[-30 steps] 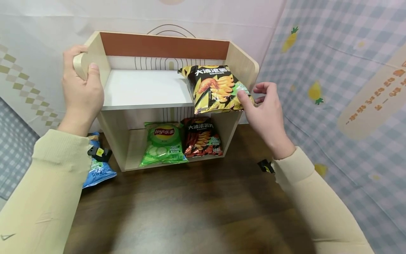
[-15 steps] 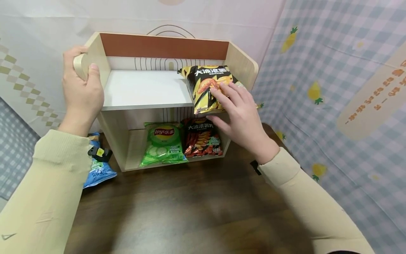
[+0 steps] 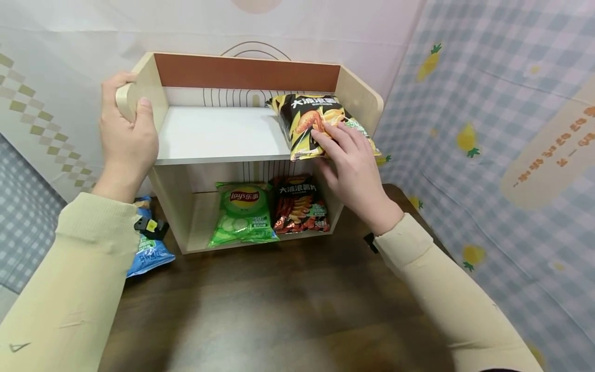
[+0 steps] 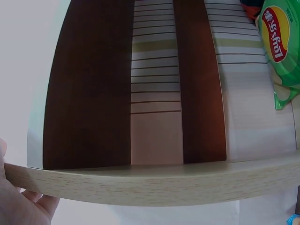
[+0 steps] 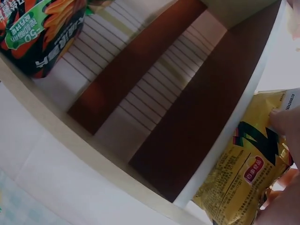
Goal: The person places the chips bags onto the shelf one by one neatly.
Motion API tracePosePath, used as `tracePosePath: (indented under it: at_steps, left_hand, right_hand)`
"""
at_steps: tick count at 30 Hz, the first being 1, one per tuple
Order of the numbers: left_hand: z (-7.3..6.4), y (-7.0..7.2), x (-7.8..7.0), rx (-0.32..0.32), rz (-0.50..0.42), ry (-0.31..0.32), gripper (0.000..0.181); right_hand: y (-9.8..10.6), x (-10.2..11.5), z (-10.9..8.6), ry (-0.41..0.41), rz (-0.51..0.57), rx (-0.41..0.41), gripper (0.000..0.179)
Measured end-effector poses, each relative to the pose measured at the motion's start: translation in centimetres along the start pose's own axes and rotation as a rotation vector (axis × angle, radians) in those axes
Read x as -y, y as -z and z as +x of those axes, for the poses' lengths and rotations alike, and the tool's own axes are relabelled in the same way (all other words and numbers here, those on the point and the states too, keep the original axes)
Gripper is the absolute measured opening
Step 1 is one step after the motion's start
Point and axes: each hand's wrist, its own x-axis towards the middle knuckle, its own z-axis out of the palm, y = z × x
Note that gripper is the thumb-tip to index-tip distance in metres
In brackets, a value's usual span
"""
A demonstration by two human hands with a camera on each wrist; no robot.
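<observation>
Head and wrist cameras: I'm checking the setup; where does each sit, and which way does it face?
Head: on the person's head, facing forward and down at the shelf unit; left hand, right hand and sleeves show.
Left wrist: there, facing into the shelf unit from its left; part of the left hand shows.
Right wrist: there, facing in from the right; part of the right hand shows.
Shared by head and right wrist: yellow-black bag.

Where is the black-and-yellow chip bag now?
In the head view, the bag is at the right end of the upper shelf, held by the right hand.
</observation>
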Motion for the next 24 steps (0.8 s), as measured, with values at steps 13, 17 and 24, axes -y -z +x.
tracePosePath:
  at_steps: [13, 17, 24]
  left_hand:
    - [0.1, -0.1, 0.0, 0.006, 0.015, -0.006, 0.038]
    - [0.1, -0.1, -0.1, 0.010, 0.000, -0.009, 0.038]
    - [0.1, 0.0, -0.1, 0.016, -0.003, 0.008, 0.038]
  right_hand:
    - [-1.9, -1.5, 0.7, -0.039, -0.012, 0.033, 0.045]
    - [-1.8, -1.4, 0.6, -0.046, -0.013, 0.059, 0.052]
    - [-1.0, -1.2, 0.1, -0.031, 0.039, 0.085, 0.071]
